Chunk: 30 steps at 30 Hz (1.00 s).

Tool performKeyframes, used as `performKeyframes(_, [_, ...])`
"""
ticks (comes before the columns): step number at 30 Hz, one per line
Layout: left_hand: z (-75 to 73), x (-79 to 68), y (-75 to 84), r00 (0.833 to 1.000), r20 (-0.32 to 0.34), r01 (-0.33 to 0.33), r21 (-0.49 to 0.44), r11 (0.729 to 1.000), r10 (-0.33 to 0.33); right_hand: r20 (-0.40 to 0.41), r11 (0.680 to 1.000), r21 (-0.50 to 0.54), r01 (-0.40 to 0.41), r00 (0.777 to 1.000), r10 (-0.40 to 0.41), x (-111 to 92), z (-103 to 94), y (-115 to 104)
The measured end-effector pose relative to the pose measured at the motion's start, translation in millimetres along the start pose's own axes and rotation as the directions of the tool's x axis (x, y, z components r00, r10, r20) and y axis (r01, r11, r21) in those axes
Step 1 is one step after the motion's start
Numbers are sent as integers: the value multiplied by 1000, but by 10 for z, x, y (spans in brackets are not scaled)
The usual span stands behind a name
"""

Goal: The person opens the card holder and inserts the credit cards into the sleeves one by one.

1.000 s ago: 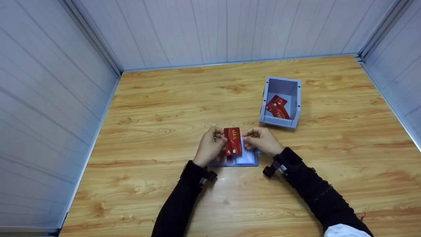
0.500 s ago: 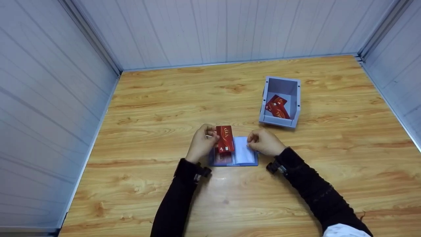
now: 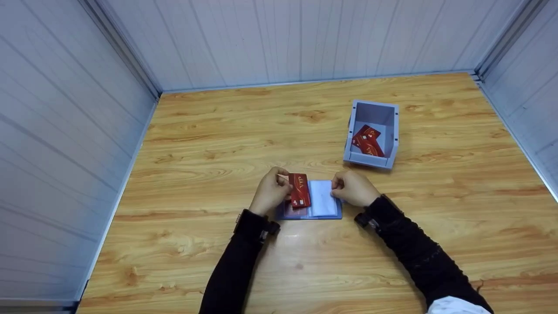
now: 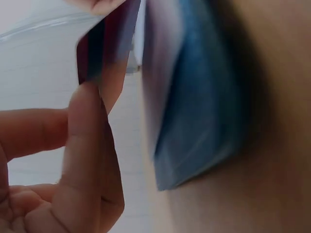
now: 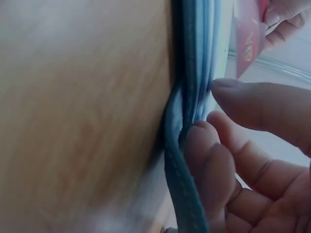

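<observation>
My left hand (image 3: 271, 192) pinches a red VIP card (image 3: 301, 190) between thumb and fingers, tilted over the left side of an open blue card holder (image 3: 339, 215). The left wrist view shows the card's back with its dark stripe (image 4: 95, 51), beside the holder's blue cover (image 4: 199, 131). A red card shows through the holder's left sleeve, mostly covered by the held one. On the right side lie whitish clear sleeves (image 3: 322, 198). My right hand (image 3: 354, 188) grips their outer edge, thumb at the stacked pages and fingers curled beside a stitched blue strap (image 5: 182, 189).
Behind the right hand stands a grey plastic bin (image 3: 394, 150) with several red VIP cards (image 3: 370, 143) lying in it. Pale panel walls (image 3: 279, 43) border the wooden table (image 3: 209, 144) at the back and sides.
My left hand carried the card left off the right-hand sleeves, then lowered it slightly toward the holder's left side. My right hand shifted slightly right along the page edge.
</observation>
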<state>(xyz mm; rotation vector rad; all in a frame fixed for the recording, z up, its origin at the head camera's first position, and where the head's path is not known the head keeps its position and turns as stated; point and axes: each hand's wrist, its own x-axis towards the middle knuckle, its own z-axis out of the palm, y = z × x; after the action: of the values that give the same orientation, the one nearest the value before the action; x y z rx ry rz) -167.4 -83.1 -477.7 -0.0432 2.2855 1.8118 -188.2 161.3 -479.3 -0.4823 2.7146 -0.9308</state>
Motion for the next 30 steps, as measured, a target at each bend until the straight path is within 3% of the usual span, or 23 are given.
performKeyframes(18, [96,-32,13,996,73,43,42,998,-46,38,999,27,-43,998,41,24,-7,39])
performKeyframes(30, [163,-53,27,993,107,39,123,992,-52,5,1000,-2,1,1000,-1,19,-6,49])
